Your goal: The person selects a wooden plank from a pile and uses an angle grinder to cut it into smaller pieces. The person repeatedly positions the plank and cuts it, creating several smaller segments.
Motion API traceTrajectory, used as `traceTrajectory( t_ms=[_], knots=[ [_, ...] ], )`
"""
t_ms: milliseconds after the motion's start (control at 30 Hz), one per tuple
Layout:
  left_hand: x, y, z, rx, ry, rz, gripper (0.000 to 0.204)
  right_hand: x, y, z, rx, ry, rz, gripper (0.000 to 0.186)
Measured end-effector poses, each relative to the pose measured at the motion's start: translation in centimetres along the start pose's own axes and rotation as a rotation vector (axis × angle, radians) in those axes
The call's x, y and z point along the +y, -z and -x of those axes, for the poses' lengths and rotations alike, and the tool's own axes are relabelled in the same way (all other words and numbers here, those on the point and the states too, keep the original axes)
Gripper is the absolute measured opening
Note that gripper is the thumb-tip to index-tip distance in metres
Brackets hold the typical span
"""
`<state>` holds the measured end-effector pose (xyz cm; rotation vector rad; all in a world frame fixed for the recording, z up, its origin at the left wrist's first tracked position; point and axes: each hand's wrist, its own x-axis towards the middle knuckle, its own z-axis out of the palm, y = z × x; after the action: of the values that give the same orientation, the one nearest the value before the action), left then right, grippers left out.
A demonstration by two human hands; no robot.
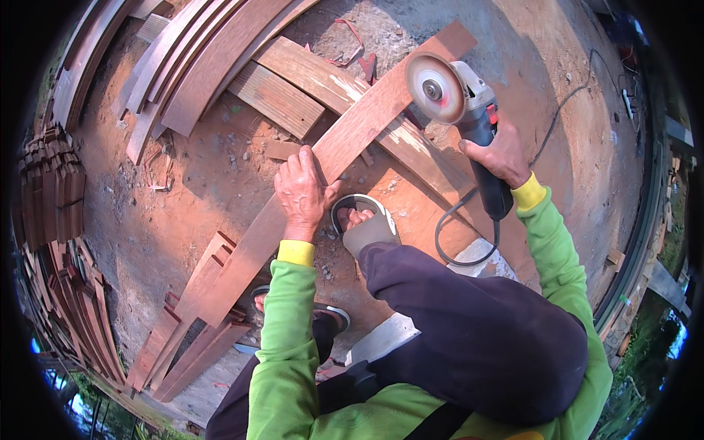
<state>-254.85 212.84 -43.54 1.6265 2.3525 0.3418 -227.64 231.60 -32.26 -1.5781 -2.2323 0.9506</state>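
A long reddish-brown wooden board [370, 114] runs diagonally from the lower left to the upper right, resting across other timber. My left hand [302, 187] is closed over the board near its middle, thumb along the near edge and fingers over the far side. My right hand [502, 155] grips the body of an angle grinder [479, 121], dark blue and black with a grey head. Its round disc [435, 87] faces up toward me and overlaps the board near the far end; whether it touches the wood cannot be seen. A cord loops from the grinder's rear.
Beneath the board lies a weathered plank [411, 150] with pale scuffs, beside a shorter ribbed plank [275, 99]. Stacked boards [213, 59] lie at the upper left, cut pieces [53, 191] at the far left. My sandalled foot [359, 216] is close to the board. The power cord [561, 106] trails right.
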Motion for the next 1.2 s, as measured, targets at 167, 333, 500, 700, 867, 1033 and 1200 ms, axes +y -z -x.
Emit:
traceTrajectory(
  t_ms=[167,333,500,700,867,1033,1200],
  knots=[
    [0.9,0.2,-0.6,0.045,0.011,-0.055,0.084,1.0,0.2,-0.6,-0.134,-0.013,0.164,0.062],
    [0.3,-0.5,-0.4,0.095,-0.038,-0.065,0.085,0.7,0.1,-0.7,-0.140,0.099,0.160,0.060],
    [0.4,-0.6,-0.5,0.109,-0.046,-0.054,0.083,1.0,0.0,-0.6,-0.180,0.057,0.180,0.062],
    [0.2,-0.6,-0.4,0.102,-0.045,-0.059,0.084,0.9,-0.3,-0.4,-0.225,0.002,0.246,0.069],
    [0.2,-0.6,-0.4,0.092,-0.044,-0.084,0.085,1.1,-0.5,-0.3,-0.218,0.054,0.257,0.075],
    [0.3,-0.5,-0.4,0.074,-0.032,-0.088,0.085,1.8,-0.7,-0.3,-0.229,0.064,0.274,0.078],
    [0.6,-0.4,-0.5,0.067,-0.016,-0.066,0.082,2.8,-0.9,-0.5,-0.241,0.064,0.314,0.082]
  ],
)
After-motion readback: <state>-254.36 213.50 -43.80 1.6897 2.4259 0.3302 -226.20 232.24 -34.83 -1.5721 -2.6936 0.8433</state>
